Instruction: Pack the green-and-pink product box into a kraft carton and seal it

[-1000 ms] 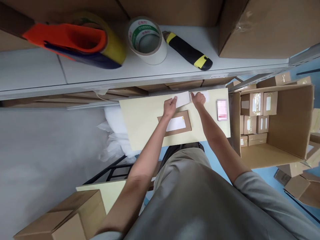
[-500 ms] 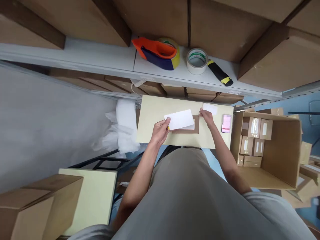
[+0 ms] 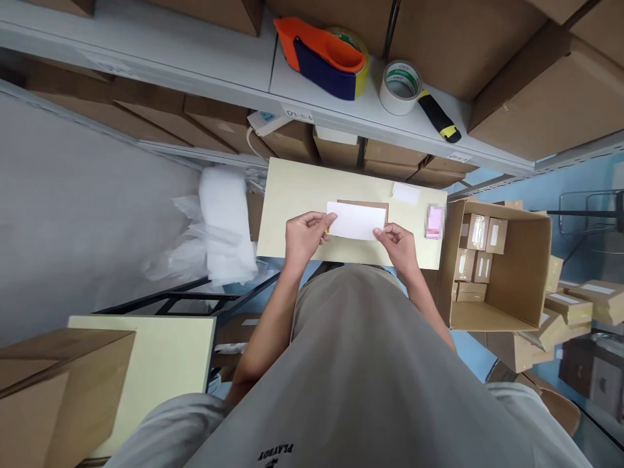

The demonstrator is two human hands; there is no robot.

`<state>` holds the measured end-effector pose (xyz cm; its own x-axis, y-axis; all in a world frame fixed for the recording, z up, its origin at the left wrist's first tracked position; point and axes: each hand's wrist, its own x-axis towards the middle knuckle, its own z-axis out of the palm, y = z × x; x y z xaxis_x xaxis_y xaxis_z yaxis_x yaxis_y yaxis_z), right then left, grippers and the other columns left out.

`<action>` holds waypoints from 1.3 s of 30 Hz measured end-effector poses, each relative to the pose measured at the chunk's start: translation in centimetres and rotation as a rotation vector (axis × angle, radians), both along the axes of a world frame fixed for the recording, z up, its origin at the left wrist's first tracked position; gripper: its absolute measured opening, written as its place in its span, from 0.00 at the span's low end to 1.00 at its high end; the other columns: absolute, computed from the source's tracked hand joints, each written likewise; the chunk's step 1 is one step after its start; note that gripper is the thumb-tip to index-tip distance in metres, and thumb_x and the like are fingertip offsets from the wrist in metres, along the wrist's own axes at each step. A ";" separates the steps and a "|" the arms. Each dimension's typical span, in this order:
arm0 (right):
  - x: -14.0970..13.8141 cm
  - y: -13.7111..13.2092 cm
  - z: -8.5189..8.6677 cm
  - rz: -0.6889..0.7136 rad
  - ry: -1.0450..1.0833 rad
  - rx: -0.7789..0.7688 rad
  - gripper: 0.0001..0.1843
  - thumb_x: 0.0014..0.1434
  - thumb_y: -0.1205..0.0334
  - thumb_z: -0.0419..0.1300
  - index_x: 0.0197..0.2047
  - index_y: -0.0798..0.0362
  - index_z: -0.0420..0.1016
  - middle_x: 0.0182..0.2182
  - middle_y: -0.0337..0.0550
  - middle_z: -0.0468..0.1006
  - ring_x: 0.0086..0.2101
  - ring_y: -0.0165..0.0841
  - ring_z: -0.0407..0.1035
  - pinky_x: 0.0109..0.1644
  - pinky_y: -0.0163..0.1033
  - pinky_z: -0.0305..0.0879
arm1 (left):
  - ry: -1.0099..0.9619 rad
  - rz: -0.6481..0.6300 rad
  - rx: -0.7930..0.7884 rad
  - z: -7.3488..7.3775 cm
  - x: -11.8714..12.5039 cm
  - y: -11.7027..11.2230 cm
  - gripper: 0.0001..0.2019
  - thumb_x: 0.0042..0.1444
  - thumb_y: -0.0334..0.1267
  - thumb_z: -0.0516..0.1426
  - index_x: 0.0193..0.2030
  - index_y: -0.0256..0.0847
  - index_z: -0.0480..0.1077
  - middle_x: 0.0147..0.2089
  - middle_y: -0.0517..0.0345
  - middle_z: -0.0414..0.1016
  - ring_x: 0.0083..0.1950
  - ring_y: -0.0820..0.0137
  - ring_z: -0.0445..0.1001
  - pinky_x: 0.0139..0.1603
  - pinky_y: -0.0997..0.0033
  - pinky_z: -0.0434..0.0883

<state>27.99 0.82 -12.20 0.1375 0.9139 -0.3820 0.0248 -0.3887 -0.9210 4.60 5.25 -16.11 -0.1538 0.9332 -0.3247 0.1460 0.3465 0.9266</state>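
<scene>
Between my two hands a white slip of paper (image 3: 357, 221) is stretched out flat, over a brown cardboard box (image 3: 363, 203) that it mostly covers. My left hand (image 3: 305, 239) pinches the slip's left end between thumb and fingers. At the lower right corner, my right hand (image 3: 398, 246) pinches it the same way. A bit of yellow shows by the left thumb. Farther right on the pale yellow table (image 3: 292, 192) lie a second white paper (image 3: 405, 192) and a phone with a pink, blurred screen (image 3: 435, 221).
On the shelf above stand an orange and blue tape dispenser (image 3: 324, 58), a white tape roll (image 3: 400, 88) and a black and yellow cutter (image 3: 439, 117). A large open carton (image 3: 519, 279) with several small boxes is at right; white wrap (image 3: 227, 224) at left.
My right hand has come left from the second paper to the slip's right end. The slip has levelled out over the box. The camera view has shifted.
</scene>
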 end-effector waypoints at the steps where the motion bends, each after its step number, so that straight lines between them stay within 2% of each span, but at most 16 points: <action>1: -0.4 -0.1 0.6 -0.019 -0.002 0.011 0.32 0.55 0.27 0.78 0.33 0.47 0.77 0.34 0.39 0.80 0.36 0.35 0.74 0.44 0.41 0.74 | 0.066 -0.001 0.094 0.8 0.0 -0.4 0.17 0.60 0.55 0.75 0.40 0.42 0.85 0.37 0.52 0.88 0.37 0.62 0.87 0.36 0.66 0.83; 2: -0.8 -0.1 1.2 -0.034 0.000 0.024 0.32 0.54 0.28 0.80 0.32 0.47 0.78 0.35 0.40 0.82 0.37 0.35 0.75 0.45 0.42 0.75 | 0.120 -0.008 0.204 1.7 0.1 -1.0 0.16 0.63 0.54 0.74 0.46 0.43 0.86 0.46 0.49 0.91 0.46 0.59 0.90 0.47 0.62 0.87; 4: -1.9 -0.2 2.3 -0.036 0.019 0.050 0.31 0.53 0.30 0.82 0.30 0.47 0.78 0.38 0.42 0.85 0.39 0.37 0.78 0.47 0.44 0.78 | 0.141 -0.093 0.404 3.6 0.5 -2.1 0.16 0.69 0.54 0.71 0.53 0.45 0.87 0.61 0.47 0.90 0.63 0.55 0.88 0.66 0.52 0.86; 5: -2.6 -0.1 2.9 -0.027 0.037 0.063 0.30 0.53 0.31 0.83 0.30 0.47 0.79 0.39 0.42 0.86 0.39 0.38 0.79 0.48 0.45 0.79 | 0.120 -0.167 0.473 4.4 0.7 -2.6 0.17 0.71 0.54 0.69 0.55 0.45 0.87 0.64 0.47 0.89 0.66 0.54 0.87 0.71 0.49 0.84; 7: -3.8 -0.1 3.7 -0.001 0.075 0.088 0.28 0.54 0.33 0.84 0.30 0.46 0.80 0.38 0.42 0.87 0.41 0.39 0.81 0.51 0.47 0.82 | 0.061 -0.286 0.548 5.5 1.0 -3.3 0.17 0.74 0.54 0.67 0.58 0.46 0.88 0.66 0.49 0.88 0.68 0.55 0.87 0.75 0.47 0.82; 10: -5.3 0.0 4.7 0.034 0.094 0.109 0.26 0.57 0.33 0.82 0.34 0.46 0.84 0.37 0.41 0.87 0.42 0.40 0.83 0.55 0.49 0.84 | -0.030 -0.323 0.539 6.1 0.3 -3.3 0.19 0.74 0.57 0.67 0.58 0.47 0.88 0.66 0.49 0.88 0.68 0.54 0.87 0.75 0.47 0.83; 14: -6.6 -0.3 5.5 0.084 0.067 0.121 0.25 0.61 0.32 0.80 0.41 0.45 0.88 0.42 0.42 0.90 0.48 0.42 0.85 0.58 0.50 0.85 | -0.179 -0.300 0.421 6.0 -1.7 -2.6 0.23 0.71 0.61 0.69 0.60 0.48 0.89 0.67 0.47 0.88 0.71 0.51 0.85 0.75 0.44 0.83; 19: -8.5 -0.5 5.9 0.118 0.058 0.146 0.20 0.62 0.38 0.79 0.41 0.45 0.89 0.49 0.45 0.92 0.52 0.43 0.87 0.63 0.52 0.85 | -0.326 -0.287 0.289 6.0 -4.2 -2.3 0.26 0.68 0.63 0.71 0.60 0.46 0.89 0.68 0.45 0.87 0.74 0.48 0.83 0.78 0.41 0.80; 27: -11.7 0.1 6.1 0.124 -0.027 0.094 0.16 0.62 0.43 0.78 0.39 0.46 0.87 0.50 0.46 0.92 0.54 0.44 0.86 0.64 0.51 0.84 | -0.343 -0.296 0.258 6.0 -7.0 -1.7 0.27 0.67 0.63 0.71 0.61 0.46 0.89 0.68 0.46 0.87 0.73 0.47 0.83 0.80 0.40 0.78; 33: -13.6 0.6 6.4 0.098 -0.075 0.055 0.16 0.62 0.43 0.78 0.38 0.46 0.86 0.51 0.47 0.91 0.53 0.45 0.86 0.61 0.53 0.84 | -0.355 -0.316 0.256 5.6 -8.8 -0.8 0.26 0.67 0.63 0.71 0.60 0.46 0.88 0.66 0.47 0.88 0.73 0.47 0.83 0.78 0.39 0.80; 39: -15.1 1.1 6.0 0.085 -0.077 0.048 0.17 0.61 0.41 0.78 0.38 0.45 0.86 0.50 0.47 0.91 0.54 0.45 0.85 0.63 0.54 0.83 | -0.387 -0.316 0.221 5.4 -10.3 -0.2 0.27 0.66 0.64 0.71 0.60 0.47 0.89 0.65 0.46 0.89 0.73 0.46 0.83 0.77 0.41 0.81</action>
